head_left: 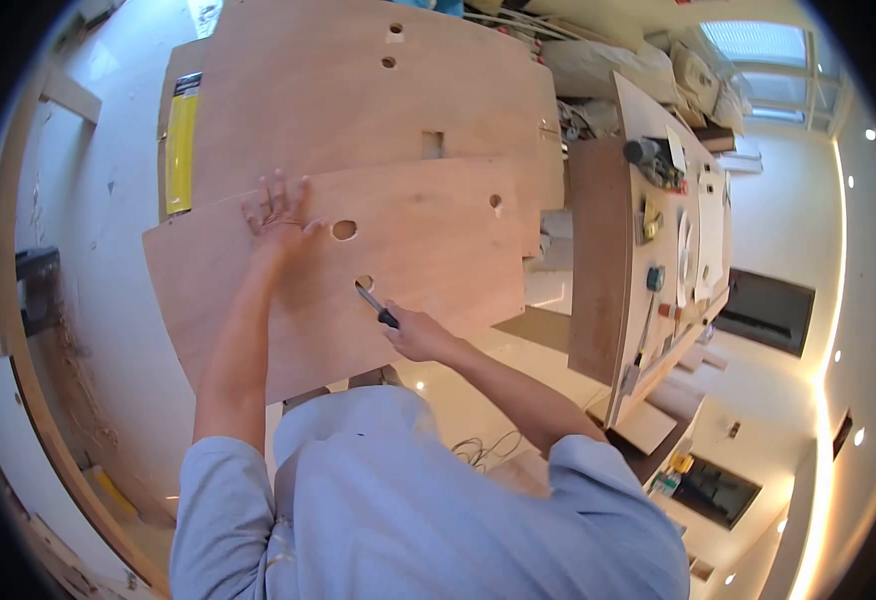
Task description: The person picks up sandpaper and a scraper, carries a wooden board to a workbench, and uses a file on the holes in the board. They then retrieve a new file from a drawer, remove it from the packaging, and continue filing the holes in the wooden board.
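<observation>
My left hand [280, 215] lies flat with its fingers spread on a thin plywood sheet [248, 300], left of a round cut hole [344, 231]. My right hand [420, 334] is closed around the black handle of a file [373, 303]. The narrow grey blade points up and left, and its tip is at the edge of a second hole [365, 283] in the same sheet. How deep the tip reaches is too small to tell. A smaller hole [495, 201] is near the sheet's right end.
Behind lies another plywood sheet [298, 90] with holes and a square cutout. A yellow packaged strip [181, 150] rests at its left edge. To the right, a wooden workbench [598, 260] carries a power tool [648, 155], a tape measure [655, 277] and other tools. Cables [488, 450] lie on the floor.
</observation>
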`<state>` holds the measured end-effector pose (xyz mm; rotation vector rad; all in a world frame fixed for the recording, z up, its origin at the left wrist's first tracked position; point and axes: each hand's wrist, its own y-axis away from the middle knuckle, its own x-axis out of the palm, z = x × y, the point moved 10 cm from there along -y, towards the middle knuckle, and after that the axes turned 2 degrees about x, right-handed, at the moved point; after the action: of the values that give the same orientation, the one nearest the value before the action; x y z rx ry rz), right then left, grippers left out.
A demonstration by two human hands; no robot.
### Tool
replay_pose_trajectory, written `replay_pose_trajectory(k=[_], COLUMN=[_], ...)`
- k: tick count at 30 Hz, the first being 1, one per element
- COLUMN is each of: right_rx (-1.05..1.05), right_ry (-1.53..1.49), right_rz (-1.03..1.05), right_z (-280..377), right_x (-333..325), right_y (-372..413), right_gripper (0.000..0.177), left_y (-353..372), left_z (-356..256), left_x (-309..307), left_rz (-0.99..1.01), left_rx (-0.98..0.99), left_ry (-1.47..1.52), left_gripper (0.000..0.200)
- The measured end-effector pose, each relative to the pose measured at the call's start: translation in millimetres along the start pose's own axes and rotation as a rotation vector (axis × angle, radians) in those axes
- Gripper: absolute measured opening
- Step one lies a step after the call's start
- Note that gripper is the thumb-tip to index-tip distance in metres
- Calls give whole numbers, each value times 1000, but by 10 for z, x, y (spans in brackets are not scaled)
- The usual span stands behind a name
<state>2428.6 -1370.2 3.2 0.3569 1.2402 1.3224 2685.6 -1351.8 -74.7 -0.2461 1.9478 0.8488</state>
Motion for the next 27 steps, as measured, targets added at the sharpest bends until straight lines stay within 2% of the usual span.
replay_pose_trajectory(k=[2,4,5,6,8,11,14,18,19,22,26,27], right_rx=[-83,-145,-28,61,138,306,142,29,86,236,509,431], right_ry=[6,-166,-145,-206,-231,-808,-916,-440,-454,-365,-774,-945], right_rz=[12,89,9,-72,-87,-297,-402,-653,-722,-951,-1085,-1078], right_z=[-166,-349,-812,-973,-1359,-1633,-1319,-1028,-1039,-1593,-2552,-2825], right_x=[-193,-497,-555,-717,-685,-421,-297,-325,-366,-363,120,390], right_y=[384,863,1013,1238,1426,1571,1416,1059,1031,1035,1197,1039], right_gripper=[45,51,53,50,44,35,27,29,32,34,25,22], left_y=[-24,-55,-89,-86,-27,26,12,32,25,19,18,19], left_z=[7,-9,-9,39,28,-13,-19,-28,-16,7,-14,-29], left_x=[20,73,114,140,87,11,-1,-22,-22,23,19,-11], left_rz=[-23,-42,-48,-51,-69,-63,-76,-90,-92,-78,-92,-109], left_rx=[14,30,37,35,38,51,54,58,45,24,38,40], left_ry=[-29,-46,-53,-65,-61,-36,-28,-19,-25,-39,-22,-23], left_gripper=[88,88,89,89,88,87,86,86,86,87,88,89])
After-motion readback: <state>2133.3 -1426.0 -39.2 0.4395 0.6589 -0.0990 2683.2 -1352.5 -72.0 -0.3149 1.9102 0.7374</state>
